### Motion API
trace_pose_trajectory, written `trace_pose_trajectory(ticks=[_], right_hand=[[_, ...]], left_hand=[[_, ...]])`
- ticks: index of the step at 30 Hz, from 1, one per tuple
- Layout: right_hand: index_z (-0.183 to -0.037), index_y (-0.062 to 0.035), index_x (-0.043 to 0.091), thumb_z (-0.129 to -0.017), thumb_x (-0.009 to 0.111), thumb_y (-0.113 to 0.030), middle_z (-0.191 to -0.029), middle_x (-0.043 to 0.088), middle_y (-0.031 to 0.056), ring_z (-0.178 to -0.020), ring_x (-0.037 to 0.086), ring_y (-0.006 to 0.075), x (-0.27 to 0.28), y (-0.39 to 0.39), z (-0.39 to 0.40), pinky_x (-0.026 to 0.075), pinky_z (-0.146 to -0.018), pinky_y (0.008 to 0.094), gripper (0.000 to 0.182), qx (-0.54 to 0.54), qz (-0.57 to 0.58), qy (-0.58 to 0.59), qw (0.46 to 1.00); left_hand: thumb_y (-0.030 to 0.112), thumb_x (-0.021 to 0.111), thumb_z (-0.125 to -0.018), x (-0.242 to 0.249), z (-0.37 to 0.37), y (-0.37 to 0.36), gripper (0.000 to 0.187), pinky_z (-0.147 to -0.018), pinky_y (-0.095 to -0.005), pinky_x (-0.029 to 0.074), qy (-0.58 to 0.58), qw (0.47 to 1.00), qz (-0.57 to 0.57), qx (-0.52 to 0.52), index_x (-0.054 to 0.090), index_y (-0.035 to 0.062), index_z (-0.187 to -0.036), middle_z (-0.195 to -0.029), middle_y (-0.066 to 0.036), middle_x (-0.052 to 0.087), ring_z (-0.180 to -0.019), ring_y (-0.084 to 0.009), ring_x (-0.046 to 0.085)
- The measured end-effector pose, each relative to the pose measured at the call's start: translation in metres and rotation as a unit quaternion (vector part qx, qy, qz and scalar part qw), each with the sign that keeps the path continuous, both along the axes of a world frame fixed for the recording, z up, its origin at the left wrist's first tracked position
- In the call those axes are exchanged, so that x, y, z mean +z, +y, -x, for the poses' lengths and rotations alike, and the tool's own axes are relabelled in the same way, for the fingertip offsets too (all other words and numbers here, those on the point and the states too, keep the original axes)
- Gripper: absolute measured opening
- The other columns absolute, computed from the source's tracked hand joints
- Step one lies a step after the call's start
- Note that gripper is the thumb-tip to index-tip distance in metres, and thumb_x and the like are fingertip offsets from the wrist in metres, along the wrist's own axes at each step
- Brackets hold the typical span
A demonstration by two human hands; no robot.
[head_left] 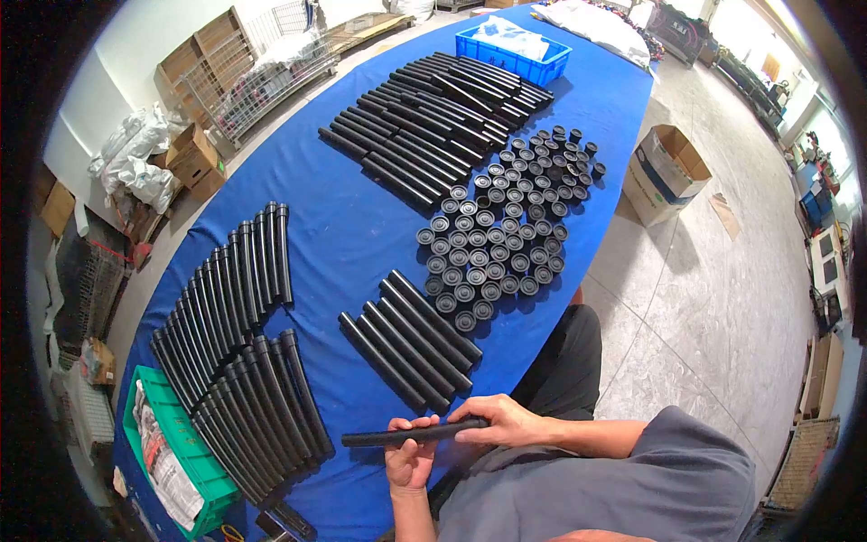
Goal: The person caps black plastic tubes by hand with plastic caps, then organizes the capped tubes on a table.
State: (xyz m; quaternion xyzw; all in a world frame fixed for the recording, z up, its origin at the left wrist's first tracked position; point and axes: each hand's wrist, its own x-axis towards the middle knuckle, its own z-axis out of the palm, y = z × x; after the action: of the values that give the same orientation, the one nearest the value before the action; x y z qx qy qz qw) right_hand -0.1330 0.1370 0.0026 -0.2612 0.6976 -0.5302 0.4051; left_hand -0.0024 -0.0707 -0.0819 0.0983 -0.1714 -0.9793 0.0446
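Observation:
A black tube (370, 439) lies level across both hands near the table's front edge. My left hand (411, 459) is closed around its middle from below, thumb and fingers on either side. My right hand (502, 421) grips the tube's right end, and the fingers hide most of that end. Just beyond the hands, several loose black tubes (411, 341) lie side by side. Many round black caps (495, 253) are spread out to their right. On the left, rows of black tubes with wider collars at one end (237, 271) lie in slanting stacks.
More plain black tubes (424, 126) lie at the far side of the blue-covered table (312, 167). Behind them stands a blue crate (515, 61) with white plastic. A green crate (209, 501) sits at the left edge. An open cardboard box (664, 181) stands on the floor.

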Motion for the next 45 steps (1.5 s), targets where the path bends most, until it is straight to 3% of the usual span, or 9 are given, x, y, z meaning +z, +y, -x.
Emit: trace_pose_trajectory(ticks=[4,7,11,15,20,24,36,40,45], right_hand=[[-0.122,-0.0024,0.064,-0.092,0.075,-0.013,-0.113,0.067,0.0163,-0.102,0.069,0.0335,-0.021,-0.004,-0.006,0.059,-0.082,0.0409,0.034,-0.019,0.146,0.37,0.917],[-0.124,-0.0027,0.063,-0.091,0.076,-0.013,-0.116,0.066,0.0166,-0.103,0.068,0.0348,-0.018,-0.002,-0.007,0.06,-0.083,0.0415,0.037,0.017,0.129,0.364,0.922],[-0.127,-0.0028,0.061,-0.091,0.075,-0.014,-0.113,0.066,0.0156,-0.102,0.068,0.0352,0.021,-0.002,0.005,0.06,-0.082,0.0409,0.039,-0.019,-0.043,-0.132,0.99],[-0.124,-0.0032,0.067,-0.092,0.078,-0.02,-0.105,0.07,0.0165,-0.098,0.071,0.0311,-0.029,-0.001,-0.01,0.059,-0.078,0.0363,0.038,-0.001,0.113,0.39,0.914],[-0.123,-0.0033,0.065,-0.093,0.075,-0.017,-0.107,0.068,0.0147,-0.095,0.071,0.0341,0.014,0.0,0.001,0.06,-0.08,0.0423,0.034,-0.009,-0.017,-0.041,0.999],[-0.124,-0.0016,0.063,-0.091,0.078,-0.019,-0.109,0.068,0.0181,-0.097,0.07,0.0368,-0.021,-0.004,-0.005,0.059,-0.079,0.0445,0.04,-0.004,0.137,0.362,0.922],[-0.129,-0.0032,0.065,-0.091,0.078,-0.019,-0.112,0.068,0.0137,-0.097,0.07,0.031,-0.032,-0.002,-0.015,0.059,-0.08,0.0418,0.043,-0.001,0.098,0.364,0.926],[-0.127,-0.0034,0.063,-0.091,0.075,-0.013,-0.114,0.066,0.0124,-0.099,0.07,0.0305,-0.009,0.001,-0.004,0.06,-0.076,0.0413,0.038,0.007,0.03,0.072,0.997],[-0.126,-0.002,0.063,-0.094,0.075,-0.018,-0.114,0.066,0.014,-0.096,0.07,0.034,-0.027,0.001,-0.008,0.059,-0.079,0.0418,0.039,0.008,0.116,0.36,0.925]], left_hand=[[0.005,0.076,-0.092,0.014,0.006,0.003,0.036,-0.113,-0.0592,0.048,-0.035,0.999,-0.021,-0.006,0.058,0.0058,-0.122,-0.131,-0.026,0.065,-0.132,-0.0424,0.058],[0.004,0.076,-0.092,0.003,0.003,0.001,0.036,-0.112,-0.0594,0.049,0.013,1.0,-0.022,-0.008,0.057,0.006,-0.123,-0.132,-0.026,0.065,-0.132,-0.0427,0.058],[0.004,0.076,-0.092,0.005,0.003,0.003,0.036,-0.112,-0.0587,0.05,-0.012,1.0,-0.015,0.001,0.057,0.0064,-0.123,-0.132,-0.026,0.065,-0.132,-0.0429,0.058],[0.003,0.075,-0.092,0.002,0.004,0.001,0.036,-0.112,-0.0583,0.049,-0.003,1.0,-0.026,-0.004,0.057,0.0062,-0.123,-0.132,-0.026,0.065,-0.132,-0.043,0.058],[0.003,0.074,-0.093,-0.001,0.002,0.001,0.035,-0.113,-0.0588,0.048,0.005,1.0,-0.012,-0.006,0.056,0.0056,-0.123,-0.132,-0.027,0.065,-0.132,-0.0432,0.058],[0.001,0.074,-0.093,0.002,0.004,0.0,0.036,-0.114,-0.0566,0.048,0.004,1.0,-0.025,-0.012,0.054,0.006,-0.124,-0.133,-0.026,0.065,-0.132,-0.0416,0.058],[0.001,0.073,-0.094,-0.004,0.002,-0.001,0.035,-0.115,-0.0568,0.046,0.02,0.999,-0.038,-0.006,0.054,0.0052,-0.123,-0.134,-0.028,0.063,-0.134,-0.0434,0.056],[0.003,0.074,-0.094,0.001,0.001,0.0,0.035,-0.115,-0.0565,0.047,0.009,1.0,-0.019,0.003,0.054,0.0051,-0.123,-0.133,-0.027,0.064,-0.133,-0.0434,0.057],[0.003,0.074,-0.093,0.004,0.004,0.001,0.035,-0.115,-0.0566,0.046,0.007,0.999,-0.038,0.001,0.055,0.0049,-0.123,-0.132,-0.028,0.064,-0.133,-0.0436,0.057]])
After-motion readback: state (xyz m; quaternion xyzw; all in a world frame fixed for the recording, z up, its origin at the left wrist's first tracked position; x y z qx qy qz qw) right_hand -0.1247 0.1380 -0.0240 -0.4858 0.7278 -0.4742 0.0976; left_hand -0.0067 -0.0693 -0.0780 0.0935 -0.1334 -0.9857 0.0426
